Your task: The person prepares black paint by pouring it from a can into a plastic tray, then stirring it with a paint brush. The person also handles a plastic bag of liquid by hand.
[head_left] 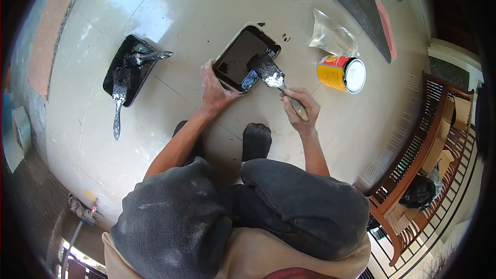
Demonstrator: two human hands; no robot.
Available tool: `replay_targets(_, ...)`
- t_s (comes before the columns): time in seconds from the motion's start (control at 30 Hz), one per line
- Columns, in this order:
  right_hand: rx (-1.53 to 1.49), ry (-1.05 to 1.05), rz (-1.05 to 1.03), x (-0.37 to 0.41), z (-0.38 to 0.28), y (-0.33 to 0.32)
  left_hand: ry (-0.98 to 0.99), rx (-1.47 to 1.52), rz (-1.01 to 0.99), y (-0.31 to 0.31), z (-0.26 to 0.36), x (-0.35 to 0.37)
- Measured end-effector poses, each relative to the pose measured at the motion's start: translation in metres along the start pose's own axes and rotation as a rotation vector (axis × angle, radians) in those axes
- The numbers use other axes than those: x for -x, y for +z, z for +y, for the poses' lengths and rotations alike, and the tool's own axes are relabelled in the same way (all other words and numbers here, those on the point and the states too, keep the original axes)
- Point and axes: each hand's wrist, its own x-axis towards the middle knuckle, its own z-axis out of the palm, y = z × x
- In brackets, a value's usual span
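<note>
My left hand (216, 90) is closed on the near left side of a black tray (223, 72) that holds dark liquid. In my right hand (302, 108) is the handle of a paint brush (273, 76), its dark bristles over the right part of the tray. White smears mark the brush near its ferrule. To the left on the floor lies a second black tray (110, 72), with one brush (119, 98) leaning over its near edge and another (157, 56) across its right edge.
A yellow and red can (333, 73) and a clear plastic bag (333, 33) lie to the right. Beyond them are dark sheets (364, 13). A wooden bench (429, 160) stands far right, a pinkish board (54, 36) far left. My feet are just below the tray.
</note>
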Motion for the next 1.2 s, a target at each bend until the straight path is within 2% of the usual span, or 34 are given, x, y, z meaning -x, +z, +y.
replay_targets(0.27, -0.195, 0.127, 0.068, 0.016, 0.004, -0.034, 0.057, -0.015, 0.009, -0.002, 0.004, -0.003)
replay_targets(0.53, -0.362, 0.237, 0.334, -0.016, -0.018, -0.021, 0.056, 0.019, -0.003, -0.006, 0.006, -0.005)
replay_targets(0.63, -0.307, 0.247, 0.346, -0.03, -0.026, -0.01, 0.04, 0.022, -0.016, -0.008, 0.008, -0.005)
replay_targets(0.93, -0.569, 0.578, 0.241, 0.0, -0.032, -0.002, 0.01, 0.009, -0.046, -0.005, 0.004, -0.001)
replay_targets(1.07, -0.637, 0.624, 0.184, 0.005, -0.022, 0.007, 0.012, 0.0, -0.055, -0.006, 0.003, -0.001)
replay_targets(1.2, -0.536, 0.56, 0.314, -0.018, -0.008, 0.002, 0.036, -0.02, -0.056, -0.005, 0.002, -0.002)
